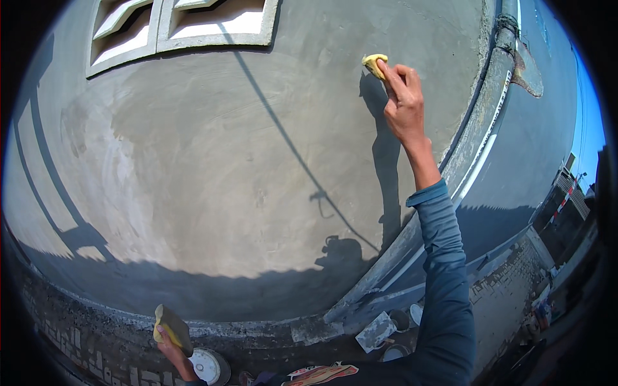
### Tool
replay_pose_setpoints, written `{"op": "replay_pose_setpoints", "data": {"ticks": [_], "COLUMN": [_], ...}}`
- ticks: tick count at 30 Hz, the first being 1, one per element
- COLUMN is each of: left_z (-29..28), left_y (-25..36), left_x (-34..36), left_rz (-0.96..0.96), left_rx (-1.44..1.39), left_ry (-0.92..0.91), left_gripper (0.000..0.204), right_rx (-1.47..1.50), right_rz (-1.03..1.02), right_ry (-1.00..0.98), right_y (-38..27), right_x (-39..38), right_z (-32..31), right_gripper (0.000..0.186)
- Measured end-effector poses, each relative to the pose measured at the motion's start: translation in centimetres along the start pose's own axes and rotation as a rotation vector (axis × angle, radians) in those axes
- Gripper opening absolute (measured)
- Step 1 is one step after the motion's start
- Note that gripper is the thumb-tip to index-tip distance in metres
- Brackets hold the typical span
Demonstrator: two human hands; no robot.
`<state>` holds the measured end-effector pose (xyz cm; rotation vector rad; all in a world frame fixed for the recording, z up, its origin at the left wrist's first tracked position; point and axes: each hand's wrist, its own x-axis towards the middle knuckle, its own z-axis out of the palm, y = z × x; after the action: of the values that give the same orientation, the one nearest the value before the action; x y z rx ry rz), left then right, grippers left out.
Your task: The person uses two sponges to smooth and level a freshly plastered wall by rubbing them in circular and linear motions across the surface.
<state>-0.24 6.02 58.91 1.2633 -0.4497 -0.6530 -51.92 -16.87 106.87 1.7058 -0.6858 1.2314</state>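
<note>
High on the grey plastered wall (270,154), my right hand (402,100) pinches a small yellow sponge (373,64); its shadow falls just below it, and I cannot tell if it touches the plaster. My left hand (170,347) is low at the bottom left, gripping a larger yellow sponge with a grey face (175,325). A white round lid or bucket top (206,365) lies below that hand. A white-framed vent opening (212,38) sits in the wall at upper left.
Vertical pipes (502,58) run along the wall's corner at right. Several containers (399,320) and a grey board (374,331) lie at the wall's foot. A paved passage (502,299) stretches to the right, with a red-and-white pole (565,199) farther off.
</note>
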Motion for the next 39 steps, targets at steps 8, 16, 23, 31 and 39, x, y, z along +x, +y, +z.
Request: {"op": "replay_pose_setpoints", "data": {"ticks": [8, 16, 23, 31, 39], "left_z": [5.5, 22.0, 42.1, 61.5, 51.6], "left_y": [0.4, 15.9, 38.4, 44.4, 15.4], "left_x": [-2.9, -5.8, -10.0, -10.5, -15.6], "left_rz": [0.002, 0.659, 1.79, 1.614, 1.945], "left_rx": [-0.002, -0.23, -0.123, 0.686, 0.849], "left_ry": [0.017, -0.208, -0.225, -0.369, -0.849], "left_gripper": [0.061, 0.05, 0.058, 0.057, 0.061], "right_rx": [0.032, 0.505, 0.515, 0.515, 0.503], "right_rz": [-0.001, 0.315, 0.815, 1.132, 1.401], "right_ry": [-0.072, -0.594, -0.445, -0.527, -0.8], "right_y": [-7.2, -17.5, -13.7, -14.8, -21.2], "right_x": [-6.7, -31.7, -39.2, -50.2, -60.3], "right_z": [6.1, 0.8, -8.5, -17.2, -23.3], "right_gripper": [0.065, 0.065, 0.043, 0.035, 0.032]}}
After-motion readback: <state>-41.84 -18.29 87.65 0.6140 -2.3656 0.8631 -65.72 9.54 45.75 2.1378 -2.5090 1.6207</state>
